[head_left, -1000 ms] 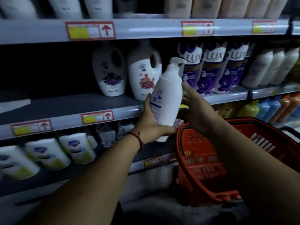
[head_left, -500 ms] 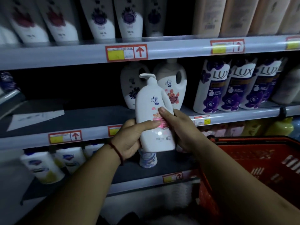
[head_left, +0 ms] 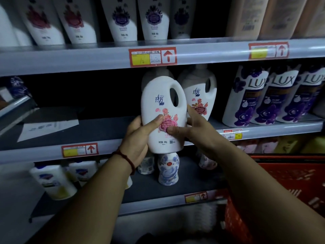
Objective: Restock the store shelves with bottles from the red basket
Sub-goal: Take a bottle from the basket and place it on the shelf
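I have the white bottle (head_left: pixel 163 115) with the pink flower label gripped between both hands, upright, in front of the edge of the middle shelf (head_left: pixel 105 131). My left hand (head_left: pixel 139 138) wraps the bottle's lower left side from behind, thumb pressed across the front just beside the label, fingers curled round the back where I cannot see them. A red cord bracelet (head_left: pixel 126 159) sits on that wrist. My right hand (head_left: pixel 195 127) comes in from the right, its thumb laid flat over the bottom of the label and its index finger reaching up along the bottle's right side, below the handle hole. Both forearms stretch up and forward from the lower corners of the view, angled toward each other.

Right behind the held bottle stand two similar handled bottles, one mostly hidden, the other (head_left: pixel 198 95) showing just to its right. The Lux bottles (head_left: pixel 246 99) line the same shelf further right. The red basket (head_left: pixel 281 191) is low on the right, partly behind my right forearm; I cannot tell what it holds.
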A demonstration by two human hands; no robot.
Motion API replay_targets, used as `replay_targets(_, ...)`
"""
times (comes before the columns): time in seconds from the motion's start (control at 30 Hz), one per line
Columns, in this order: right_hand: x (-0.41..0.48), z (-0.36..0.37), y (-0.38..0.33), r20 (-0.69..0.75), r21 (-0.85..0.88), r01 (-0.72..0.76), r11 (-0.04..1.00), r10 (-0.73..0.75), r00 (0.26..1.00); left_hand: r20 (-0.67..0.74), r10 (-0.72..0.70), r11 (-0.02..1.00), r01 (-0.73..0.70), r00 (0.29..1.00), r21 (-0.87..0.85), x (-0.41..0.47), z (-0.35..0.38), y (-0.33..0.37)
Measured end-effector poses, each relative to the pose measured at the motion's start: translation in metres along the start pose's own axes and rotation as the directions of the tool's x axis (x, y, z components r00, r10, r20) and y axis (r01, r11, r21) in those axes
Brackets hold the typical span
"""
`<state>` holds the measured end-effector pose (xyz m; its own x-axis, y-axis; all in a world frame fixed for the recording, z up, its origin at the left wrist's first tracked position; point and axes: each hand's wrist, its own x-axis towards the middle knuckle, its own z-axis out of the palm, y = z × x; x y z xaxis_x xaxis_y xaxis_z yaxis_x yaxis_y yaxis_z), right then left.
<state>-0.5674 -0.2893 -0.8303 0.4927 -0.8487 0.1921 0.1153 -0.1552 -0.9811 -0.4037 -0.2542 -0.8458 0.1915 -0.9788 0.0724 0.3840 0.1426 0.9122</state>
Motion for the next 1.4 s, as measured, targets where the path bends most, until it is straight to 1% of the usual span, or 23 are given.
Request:
replay_targets(0.1,0.006,-0.001,0.001,-0.043,-0.051,0.037,0.998,-0.04,0.998,0.026,0.073,0.994,-0.075,0.997,0.074,0.007,-0.001,-0.002)
replay_targets(0.27,0.028,0.001,0.003,-0.121,-0.124,0.093,0.988,-0.108,0.987,-0.053,0.149,0.982,-0.142,0.987,0.125,0.022,-0.003,0.005)
replay_targets(0.37,0.042,0.004,0.007,-0.157,-0.169,0.114,0.979,-0.141,0.978,-0.063,0.174,0.979,-0.166,0.983,0.121,0.033,-0.003,0.004)
replay_targets(0.5,0.058,0.005,0.017,-0.21,-0.153,0.137,0.979,-0.168,0.963,-0.035,0.193,0.969,-0.185,0.981,0.165,0.047,-0.007,0.003)
replay_targets(0.67,0.068,0.01,0.026,-0.225,-0.159,0.143,0.977,-0.177,0.958,0.014,0.225,0.948,-0.222,0.974,0.23,0.061,-0.02,0.001)
replay_targets(0.77,0.073,0.014,0.032,-0.252,-0.179,0.148,0.973,-0.19,0.949,0.027,0.286,0.892,-0.276,0.958,0.358,0.067,-0.029,-0.004)
replay_targets(0.8,0.074,0.015,0.036,-0.271,-0.21,0.149,0.966,-0.204,0.941,0.026,0.297,0.873,-0.282,0.955,0.397,0.069,-0.032,-0.005)
replay_targets(0.87,0.078,0.019,0.043,-0.298,-0.294,0.152,0.944,-0.242,0.924,0.016,0.298,0.86,-0.276,0.954,0.429,0.072,-0.035,-0.008)
replay_targets(0.93,0.082,0.023,0.048,-0.321,-0.351,0.129,0.928,-0.249,0.914,0.005,0.297,0.852,-0.267,0.955,0.45,0.076,-0.038,-0.012)
replay_targets(1.03,0.087,0.029,0.061,-0.371,-0.383,0.077,0.921,-0.23,0.9,-0.043,0.321,0.796,-0.245,0.946,0.553,0.079,-0.037,-0.018)
replay_targets(1.17,0.082,0.033,0.073,-0.414,-0.422,0.005,0.907,-0.197,0.889,-0.16,0.334,0.716,-0.14,0.929,0.684,0.076,-0.031,-0.025)
replay_targets(1.23,0.08,0.033,0.075,-0.426,-0.457,-0.019,0.889,-0.2,0.882,-0.184,0.364,0.678,-0.124,0.913,0.725,0.074,-0.029,-0.028)
replay_targets(1.3,0.08,0.032,0.075,-0.429,-0.48,-0.033,0.876,-0.202,0.881,-0.198,0.379,0.68,-0.127,0.904,0.722,0.073,-0.027,-0.031)
replay_targets(1.4,0.077,0.027,0.071,-0.404,-0.492,-0.047,0.869,-0.18,0.897,-0.193,0.373,0.694,-0.135,0.907,0.707,0.071,-0.025,-0.033)
